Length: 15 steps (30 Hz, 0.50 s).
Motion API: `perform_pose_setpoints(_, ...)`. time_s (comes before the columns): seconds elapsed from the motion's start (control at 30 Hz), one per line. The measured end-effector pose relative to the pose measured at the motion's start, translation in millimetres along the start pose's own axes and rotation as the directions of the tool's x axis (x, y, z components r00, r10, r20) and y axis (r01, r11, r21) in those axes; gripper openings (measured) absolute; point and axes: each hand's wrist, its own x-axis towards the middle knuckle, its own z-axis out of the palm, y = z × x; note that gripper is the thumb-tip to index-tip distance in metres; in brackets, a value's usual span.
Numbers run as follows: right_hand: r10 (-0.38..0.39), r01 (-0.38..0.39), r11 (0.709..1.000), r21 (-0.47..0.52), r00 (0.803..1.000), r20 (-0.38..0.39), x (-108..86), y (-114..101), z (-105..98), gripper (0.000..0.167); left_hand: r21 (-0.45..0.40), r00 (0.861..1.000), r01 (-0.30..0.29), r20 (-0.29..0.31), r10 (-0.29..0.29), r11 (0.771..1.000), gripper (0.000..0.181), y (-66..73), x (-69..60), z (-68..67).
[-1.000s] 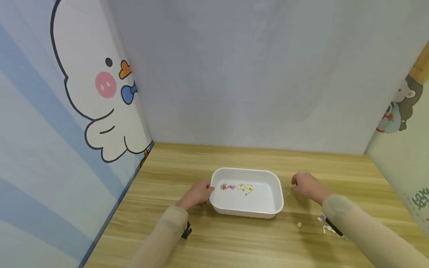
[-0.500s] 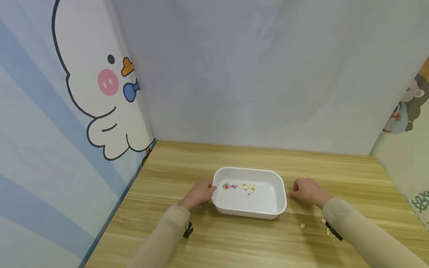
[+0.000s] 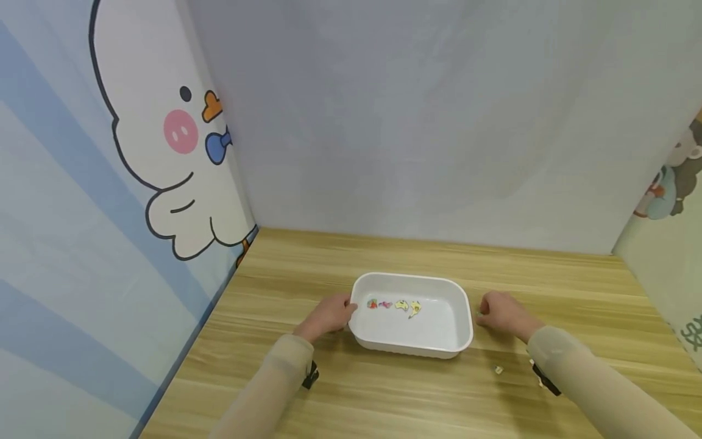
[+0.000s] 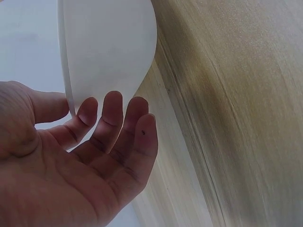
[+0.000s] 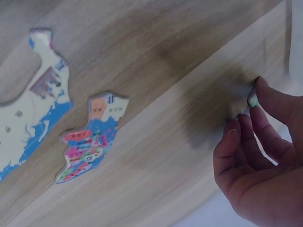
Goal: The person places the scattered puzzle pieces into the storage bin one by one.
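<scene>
A white tray (image 3: 406, 349) sits on the wooden table. My left hand (image 3: 327, 317) pinches its left rim, thumb on the inner side and fingers outside. On the tray floor a red-green puzzle piece (image 3: 372, 303), a pink one and two pale yellow ones lie in a row. Just beyond the tray's right wall, my right hand (image 3: 504, 313) is low over the tabletop. In the right wrist view, thumb and forefinger pinch a small puzzle piece (image 5: 253, 100), mostly hidden by the fingertips.
Two map-printed puzzle pieces lie in the right wrist view, a cream-and-blue one (image 5: 28, 111) and a multicoloured one (image 5: 92, 137). A small loose piece (image 3: 498, 369) rests in front of my right hand. Fabric walls (image 3: 417, 122) border the table (image 3: 439, 402).
My right hand has come down on the small piece beside the tray and now pinches it. The left hand keeps its grip on the rim. The head view has shifted slightly.
</scene>
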Motion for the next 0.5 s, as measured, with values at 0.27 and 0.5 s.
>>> perform_pose_setpoints(0.27,-0.011,0.011,1.0,0.023,1.0,0.004,0.7,-6.4,2.4,0.019,0.007,1.0,-0.003,-0.01,0.003,1.0,0.022,-3.6,0.6,0.1)
perform_pose_setpoints(0.5,-0.035,0.036,0.998,0.055,0.999,-0.015,2.4,-6.6,5.2,0.015,0.018,1.0,-0.009,-0.011,0.009,1.0,0.021,-2.1,0.9,-0.4)
